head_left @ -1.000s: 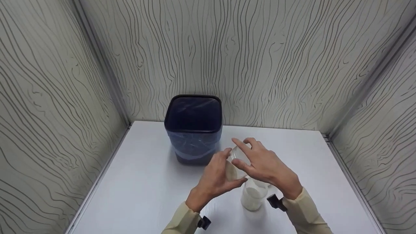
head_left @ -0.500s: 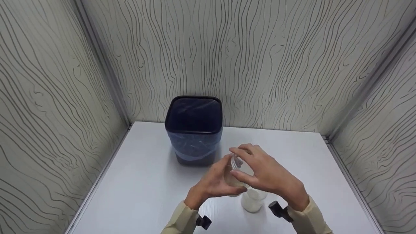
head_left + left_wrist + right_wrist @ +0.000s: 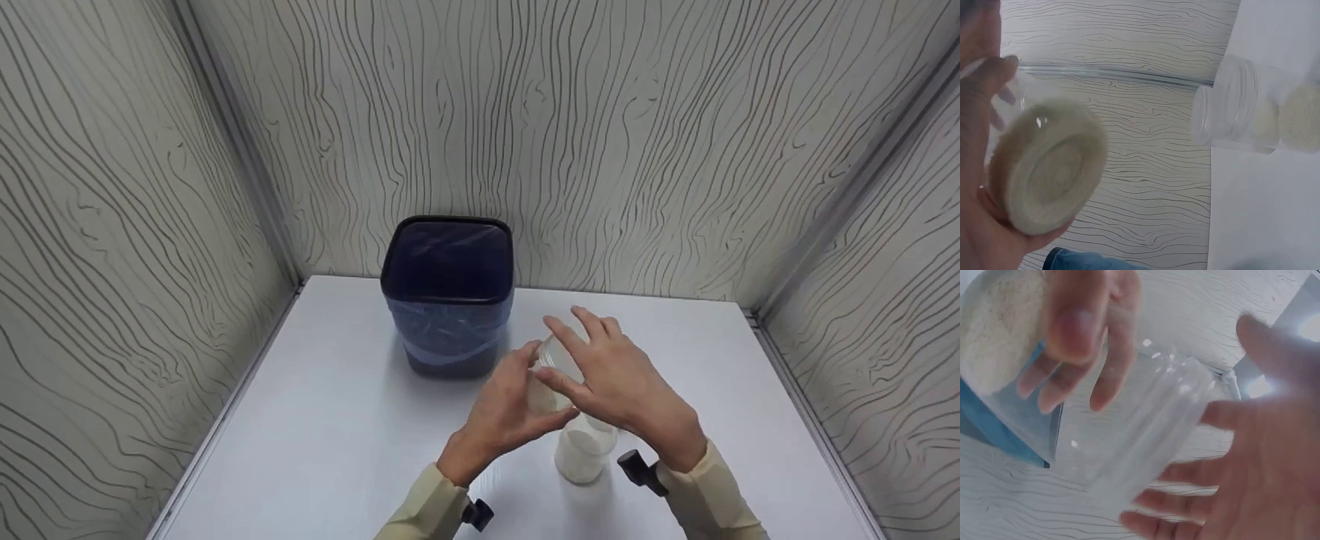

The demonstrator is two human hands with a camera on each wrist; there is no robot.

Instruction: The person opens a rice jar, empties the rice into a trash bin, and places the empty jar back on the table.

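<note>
A clear jar (image 3: 553,397) with pale, rice-like grains at its base lies tilted in my left hand (image 3: 501,405), which grips its side. In the left wrist view, the fingers of my left hand (image 3: 982,214) curl round the same jar (image 3: 1058,169). My right hand (image 3: 619,379) is spread at the jar's ridged end, its fingers fairly straight. In the right wrist view, the right hand (image 3: 1264,461) has its fingertips beside the ridged clear end (image 3: 1157,422); firm contact cannot be made out. Another clear jar (image 3: 581,454) with pale contents stands on the table below the hands.
A dark bin (image 3: 450,337) with a bluish liner stands at the back of the white table (image 3: 337,420). Wood-patterned panels (image 3: 480,135) enclose the back and sides. Clear containers (image 3: 1235,107) beside the left hand partly overlap in the left wrist view.
Both hands and the held jar dipped slightly half a second ago, then rose again. My right fingers, more curved then, are now straighter and more spread. The standing jar has stayed put.
</note>
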